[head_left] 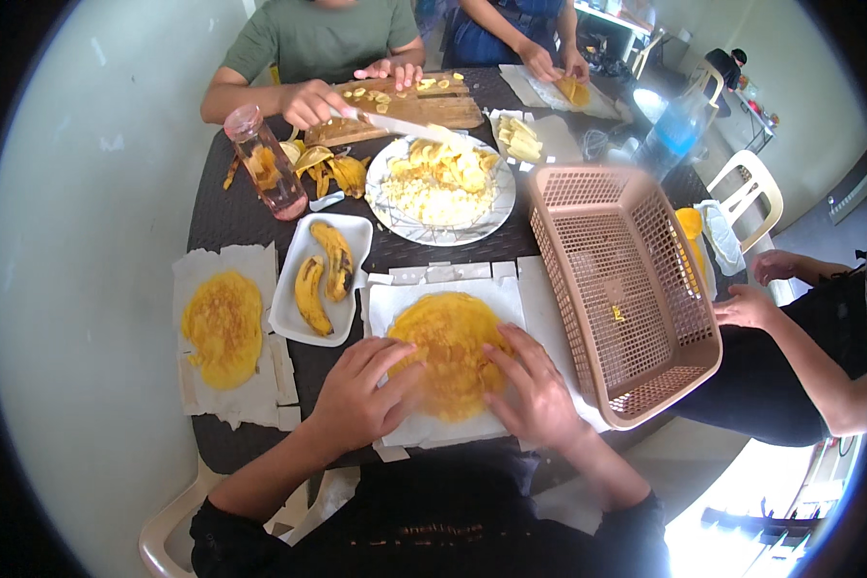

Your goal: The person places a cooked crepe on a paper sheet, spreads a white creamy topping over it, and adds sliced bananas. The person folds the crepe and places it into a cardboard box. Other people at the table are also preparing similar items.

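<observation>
Left hand point(364, 393) at nine o'clock of yellow pancake point(448, 356), right hand point(538, 393) near three; fingers curved, whether pinching, cannot tell. Uneven pulling may tear edge.

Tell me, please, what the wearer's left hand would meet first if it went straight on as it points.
Probably the flat yellow pancake in front; the left hand overlaps its left edge in view, though actual contact is unclear.
</observation>
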The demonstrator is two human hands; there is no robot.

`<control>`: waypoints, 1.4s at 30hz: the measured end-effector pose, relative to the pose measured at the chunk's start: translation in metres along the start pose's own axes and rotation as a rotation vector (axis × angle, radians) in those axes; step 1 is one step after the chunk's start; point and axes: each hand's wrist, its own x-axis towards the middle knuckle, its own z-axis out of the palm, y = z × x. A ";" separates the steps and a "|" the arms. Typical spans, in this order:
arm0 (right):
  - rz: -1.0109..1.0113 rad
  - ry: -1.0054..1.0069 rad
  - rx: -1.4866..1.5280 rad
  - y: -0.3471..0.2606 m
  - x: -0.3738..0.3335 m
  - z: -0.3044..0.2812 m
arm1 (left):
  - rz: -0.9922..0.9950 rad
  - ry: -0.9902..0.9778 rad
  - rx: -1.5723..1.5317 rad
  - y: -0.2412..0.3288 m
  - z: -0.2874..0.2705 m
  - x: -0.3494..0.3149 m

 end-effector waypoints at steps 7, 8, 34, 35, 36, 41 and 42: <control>0.039 -0.010 0.024 0.003 -0.001 -0.001 | -0.039 0.019 -0.133 -0.007 0.008 -0.004; 0.047 -0.014 0.029 0.003 -0.001 0.000 | -0.048 0.007 -0.146 -0.008 0.009 -0.005; 0.109 0.028 0.010 -0.003 0.002 0.000 | -0.051 -0.014 -0.177 -0.003 0.007 -0.012; 0.108 0.025 0.004 -0.004 0.002 0.000 | -0.044 -0.010 -0.164 -0.003 0.006 -0.012; 0.109 0.021 -0.003 -0.004 0.002 0.000 | -0.042 -0.015 -0.153 -0.004 0.006 -0.012; 0.113 0.019 0.006 -0.004 0.002 0.000 | -0.071 -0.010 -0.126 -0.003 0.006 -0.012; 0.112 0.019 0.005 -0.004 0.002 0.000 | -0.088 -0.018 -0.130 -0.002 0.007 -0.012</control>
